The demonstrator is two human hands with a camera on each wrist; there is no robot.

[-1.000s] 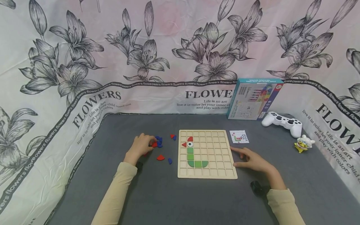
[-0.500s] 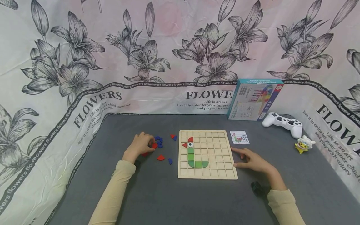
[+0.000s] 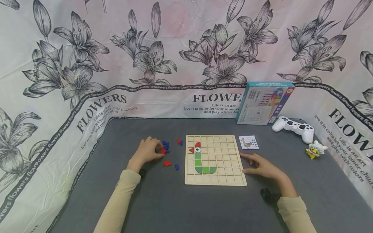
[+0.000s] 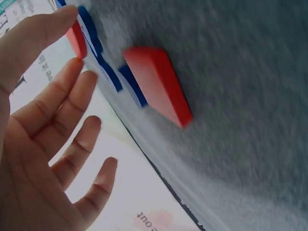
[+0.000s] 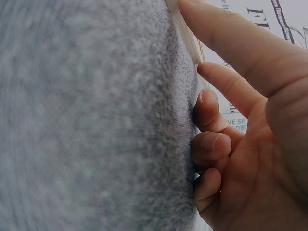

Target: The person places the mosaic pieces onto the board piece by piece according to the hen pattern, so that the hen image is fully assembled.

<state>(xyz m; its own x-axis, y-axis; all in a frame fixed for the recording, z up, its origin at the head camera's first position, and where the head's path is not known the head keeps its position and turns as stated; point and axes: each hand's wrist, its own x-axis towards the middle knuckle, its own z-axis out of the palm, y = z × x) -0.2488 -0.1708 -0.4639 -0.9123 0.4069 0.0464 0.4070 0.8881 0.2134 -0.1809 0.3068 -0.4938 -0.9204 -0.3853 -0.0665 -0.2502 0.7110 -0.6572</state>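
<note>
In the head view, my left hand is at the left among loose pieces. Its thumb and index finger pinch a small red piece, while the other fingers spread apart in the left wrist view. Just beyond the fingertips lie several blue pieces. A larger-looking red piece rests near the hand, partly over a blue one. The wooden grid board carries red, white and green pieces in an L shape. My right hand touches the board's right edge with thumb and index fingertips; its other fingers bend loosely.
A red fan-shaped piece and a blue piece lie left of the board, with a red triangle farther back. Behind the right hand are a pattern card, a box, a white game controller and a figurine.
My left hand has shifted slightly right, and the red piece at its fingertips has moved right against the blue pieces. The right hand stays at the board's edge.
</note>
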